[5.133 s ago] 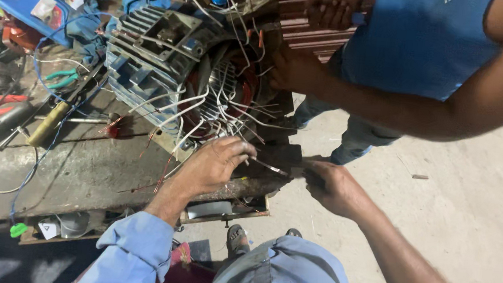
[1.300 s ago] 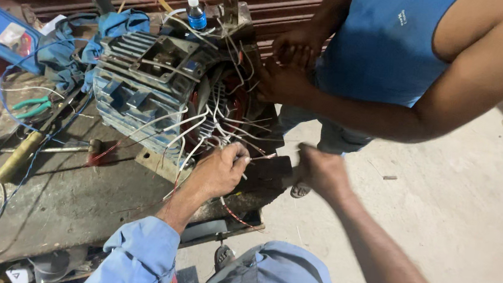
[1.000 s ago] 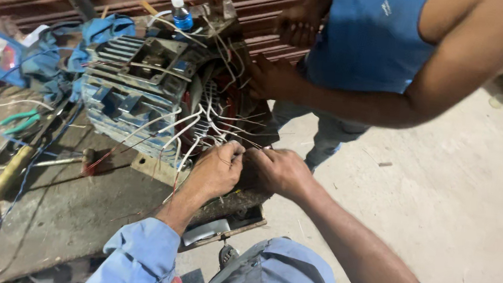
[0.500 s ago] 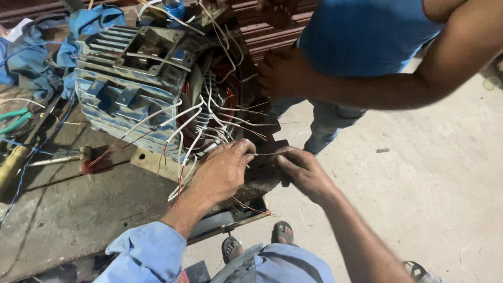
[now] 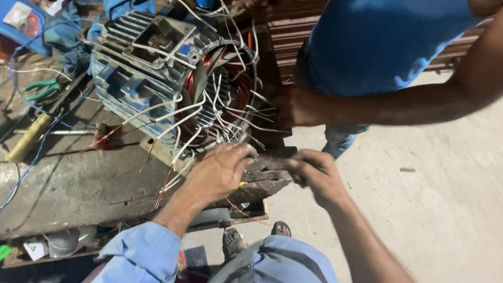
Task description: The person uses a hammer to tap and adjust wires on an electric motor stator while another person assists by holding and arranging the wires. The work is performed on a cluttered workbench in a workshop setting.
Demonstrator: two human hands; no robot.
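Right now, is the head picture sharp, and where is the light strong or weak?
Head view: the motor and both hands, left hand and right hand, are fairly sharp; the concrete floor at right is brightly lit; the bench edge and lower left corner fall into dark shadow; no strong glare.

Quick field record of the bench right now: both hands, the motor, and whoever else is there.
left hand: resting on white leads at the motor's open end
right hand: at the bench edge, fingers curled; contents unclear
motor: blue finned housing, copper windings exposed
co-worker's hand: at the winding side
bench: worn metal top
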